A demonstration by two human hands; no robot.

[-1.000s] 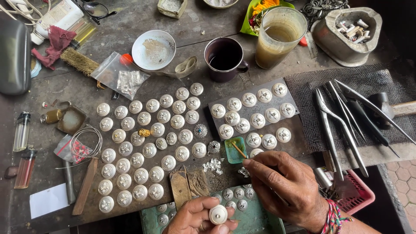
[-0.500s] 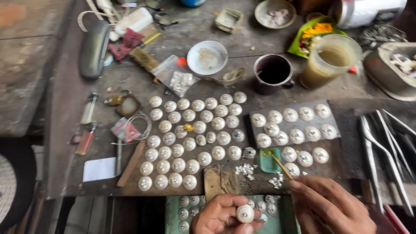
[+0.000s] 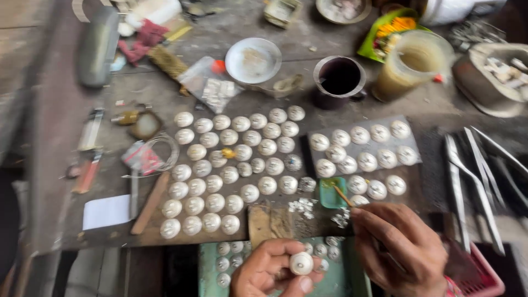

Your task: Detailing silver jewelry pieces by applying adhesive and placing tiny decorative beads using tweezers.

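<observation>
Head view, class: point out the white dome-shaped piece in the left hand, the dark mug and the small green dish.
white dome-shaped piece [image 3: 301,263]: head view, middle of its rounded top.
dark mug [image 3: 339,77]: head view, dark inside of its round opening.
small green dish [image 3: 331,193]: head view, its bare green floor.

Round white shell button [image 3: 301,263] (domed, ridged) pinched at bottom centre, thin stick [image 3: 343,196] beside
</observation>
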